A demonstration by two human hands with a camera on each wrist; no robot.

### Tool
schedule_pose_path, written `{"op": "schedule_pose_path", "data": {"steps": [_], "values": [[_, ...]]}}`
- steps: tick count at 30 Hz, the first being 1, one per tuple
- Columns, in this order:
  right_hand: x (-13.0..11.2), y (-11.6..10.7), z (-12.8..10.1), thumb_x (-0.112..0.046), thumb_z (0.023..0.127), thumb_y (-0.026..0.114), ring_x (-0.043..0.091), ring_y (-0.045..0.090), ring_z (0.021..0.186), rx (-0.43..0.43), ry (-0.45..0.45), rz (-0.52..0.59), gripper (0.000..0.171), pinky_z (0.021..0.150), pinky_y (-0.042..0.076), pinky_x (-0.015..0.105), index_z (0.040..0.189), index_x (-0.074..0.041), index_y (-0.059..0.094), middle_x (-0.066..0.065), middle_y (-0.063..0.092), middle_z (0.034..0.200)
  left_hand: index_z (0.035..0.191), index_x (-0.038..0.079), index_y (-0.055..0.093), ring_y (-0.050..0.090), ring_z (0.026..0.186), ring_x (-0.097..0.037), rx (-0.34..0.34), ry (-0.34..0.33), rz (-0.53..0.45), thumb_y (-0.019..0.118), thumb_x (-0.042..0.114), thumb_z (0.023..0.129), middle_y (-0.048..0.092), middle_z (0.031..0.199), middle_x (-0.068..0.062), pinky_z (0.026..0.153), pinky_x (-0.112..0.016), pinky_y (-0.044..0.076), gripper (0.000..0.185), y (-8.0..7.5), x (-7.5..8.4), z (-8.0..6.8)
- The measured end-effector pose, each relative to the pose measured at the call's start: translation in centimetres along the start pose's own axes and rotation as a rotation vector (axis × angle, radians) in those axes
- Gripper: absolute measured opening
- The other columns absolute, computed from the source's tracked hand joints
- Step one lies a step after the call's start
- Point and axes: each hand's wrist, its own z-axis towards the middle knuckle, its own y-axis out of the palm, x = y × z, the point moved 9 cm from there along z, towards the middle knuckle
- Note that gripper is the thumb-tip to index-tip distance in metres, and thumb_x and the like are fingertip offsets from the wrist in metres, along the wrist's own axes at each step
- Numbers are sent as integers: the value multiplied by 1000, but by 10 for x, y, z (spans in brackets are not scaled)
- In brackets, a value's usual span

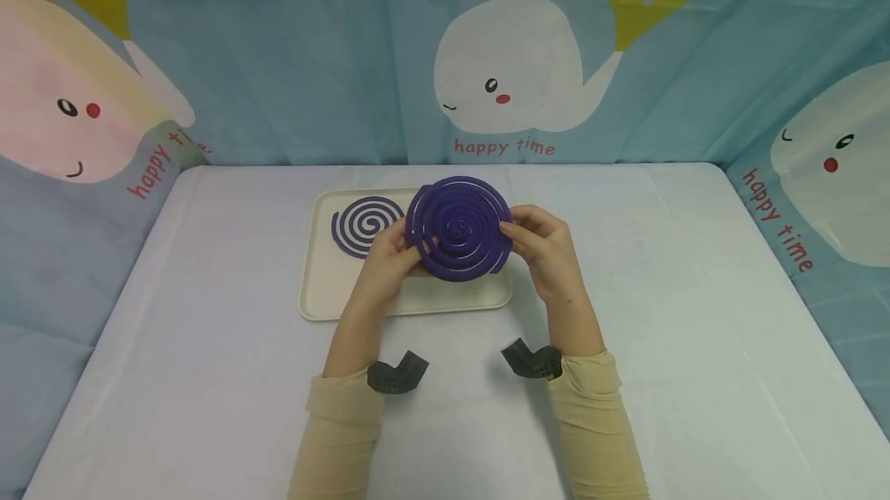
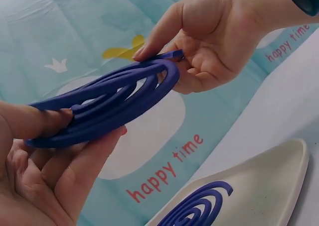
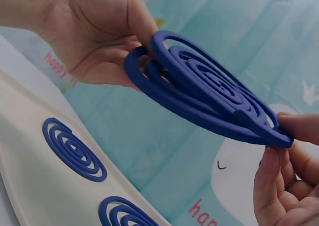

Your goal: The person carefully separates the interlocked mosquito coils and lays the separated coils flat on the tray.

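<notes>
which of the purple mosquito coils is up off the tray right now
The large double coil, pinched at its edges by the left hand and right hand. The smaller single coil lies flat on the cream tray.

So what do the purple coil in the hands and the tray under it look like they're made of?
The coil looks like a matte, pressed, chalky material, possibly mosquito-coil incense: dull purple, no shine, and its rings part slightly between the left hand and right hand. The tray looks like smooth cream plastic, with a soft sheen and rounded moulded rim, though melamine is possible.
</notes>
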Motion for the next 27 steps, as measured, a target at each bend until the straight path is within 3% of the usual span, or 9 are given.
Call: {"op": "schedule_pose_path", "data": {"steps": [4, 8, 10, 13, 17, 19, 22, 27], "values": [[3, 2, 0, 13, 83, 54, 10, 59, 66, -19, 30, 5, 30, 62, 52, 21, 79, -13, 68, 0, 61, 74, 119, -11, 53, 67, 74, -11, 0, -16, -1, 57, -3, 89, 68, 86, 0, 65, -31, 58, 32, -1, -4, 1], [8, 6, 0, 15, 85, 52, 10, 60, 63, -24, 58, 46, 31, 61, 53, 22, 78, -12, 66, 0, 62, 71, 99, 3, 60, 64, 70, -9, 13, -48, -42, 66, 8, 85, 65, 80, 2, 67, -25, 56, 16, 3, -11, 2], [11, 7, 0, 14, 86, 51, 10, 60, 63, -19, 71, 60, 30, 62, 53, 22, 78, -11, 66, 0, 62, 72, 94, 9, 59, 62, 70, -9, 18, -55, -79, 73, 17, 80, 64, 80, 2, 67, -24, 55, 21, 6, -14, 2], [13, 9, 0, 13, 87, 51, 10, 60, 64, -9, 80, 92, 29, 62, 52, 21, 79, -10, 66, 1, 63, 73, 95, 11, 58, 63, 72, -10, 37, -42, -150, 76, 20, 77, 63, 83, 2, 68, -24, 54, 28, 7, -14, 2], [15, 11, -1, 12, 86, 53, 11, 60, 65, -19, 89, 127, 26, 62, 53, 22, 80, -9, 65, 1, 63, 74, 97, 12, 59, 63, 72, -10, 74, -23, -217, 72, 11, 79, 63, 84, 1, 66, -22, 54, 22, 2, -12, 1], [16, 12, -1, 11, 85, 55, 10, 60, 66, -26, 93, 103, 23, 63, 53, 22, 80, -10, 65, 1, 63, 75, 94, 12, 60, 62, 69, -9, 75, -29, -221, 75, 16, 76, 63, 81, 2, 64, -21, 53, 24, -2, -12, 1], [16, 9, 0, 10, 84, 58, 10, 60, 67, -27, 94, 32, 23, 64, 53, 21, 81, -11, 66, 0, 62, 75, 90, 12, 63, 60, 64, -8, 26, -52, -173, 81, 30, 66, 63, 75, 3, 60, -20, 53, 35, -5, -13, 0], [17, 3, 2, 11, 84, 57, 9, 56, 69, -26, 99, -51, 28, 64, 50, 19, 83, -15, 67, -1, 60, 75, 84, 12, 64, 60, 60, -8, -167, -67, -77, 81, 41, 63, 63, 69, 2, 59, -21, 53, 40, 4, -15, -1]]}}
